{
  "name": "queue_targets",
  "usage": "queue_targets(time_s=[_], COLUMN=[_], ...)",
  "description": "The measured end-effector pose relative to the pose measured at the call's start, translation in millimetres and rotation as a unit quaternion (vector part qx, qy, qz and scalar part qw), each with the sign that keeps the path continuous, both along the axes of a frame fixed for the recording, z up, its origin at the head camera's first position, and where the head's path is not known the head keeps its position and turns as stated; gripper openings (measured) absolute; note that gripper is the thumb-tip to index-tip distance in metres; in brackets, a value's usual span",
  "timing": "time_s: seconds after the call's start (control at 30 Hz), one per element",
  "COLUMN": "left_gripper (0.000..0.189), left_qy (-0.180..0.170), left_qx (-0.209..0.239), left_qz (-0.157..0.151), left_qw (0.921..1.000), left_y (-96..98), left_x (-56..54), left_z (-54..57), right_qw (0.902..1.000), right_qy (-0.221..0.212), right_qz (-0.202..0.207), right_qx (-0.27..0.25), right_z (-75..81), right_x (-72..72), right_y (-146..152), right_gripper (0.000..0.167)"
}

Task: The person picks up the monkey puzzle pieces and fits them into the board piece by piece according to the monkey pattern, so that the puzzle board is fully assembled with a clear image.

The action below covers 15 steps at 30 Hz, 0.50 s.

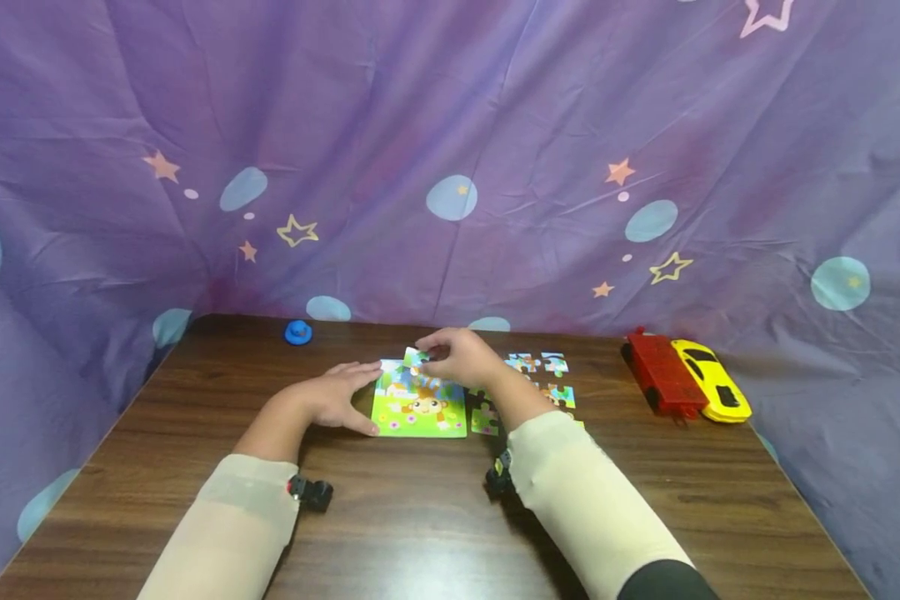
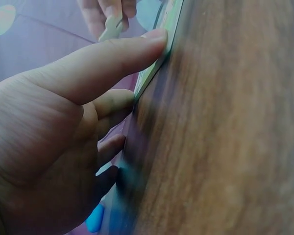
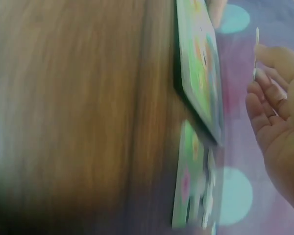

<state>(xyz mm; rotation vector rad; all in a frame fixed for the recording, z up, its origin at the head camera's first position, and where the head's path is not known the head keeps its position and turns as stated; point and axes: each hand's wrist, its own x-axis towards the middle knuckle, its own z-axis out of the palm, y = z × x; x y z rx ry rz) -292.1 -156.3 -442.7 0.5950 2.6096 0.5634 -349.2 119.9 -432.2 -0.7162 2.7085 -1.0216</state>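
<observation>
A square puzzle board (image 1: 418, 423) with a cartoon monkey on green grass lies on the table. My left hand (image 1: 336, 396) is spread along its left side, the thumb at the near corner and the fingertips at the far one. In the left wrist view the thumb (image 2: 137, 51) rests on the board's edge. Above the board's far edge, my right hand (image 1: 461, 358) pinches a puzzle piece (image 1: 412, 358) between thumb and fingers. The right wrist view shows that piece (image 3: 257, 44) edge-on, raised off the board.
Several loose puzzle pieces (image 1: 484, 419) lie right of the board, partly behind the right forearm. Farther right, a red toy vehicle (image 1: 663, 372) sits beside a yellow toy car (image 1: 712, 379). A small blue hat-shaped object (image 1: 297, 332) stands at the back left, before the purple curtain (image 1: 375, 167).
</observation>
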Motion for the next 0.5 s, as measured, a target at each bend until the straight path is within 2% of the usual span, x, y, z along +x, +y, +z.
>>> queue_targets(time_s=[0.3, 0.5], left_gripper=[0.111, 0.110], left_qy=[0.003, -0.002], left_qx=[0.012, 0.006], left_qz=[-0.001, 0.003], left_qw=[0.9999, 1.0000], left_y=[-2.0, -0.1], left_x=[0.4, -1.1], left_z=[-2.3, 0.6], right_qw=[0.9981, 0.9888], right_qy=[0.013, 0.036], right_qz=[0.034, 0.066], right_qx=[0.051, 0.129], right_z=[-8.0, -14.5], right_x=[-6.0, -11.7], right_y=[-29.3, -35.0], right_gripper=[0.039, 0.041])
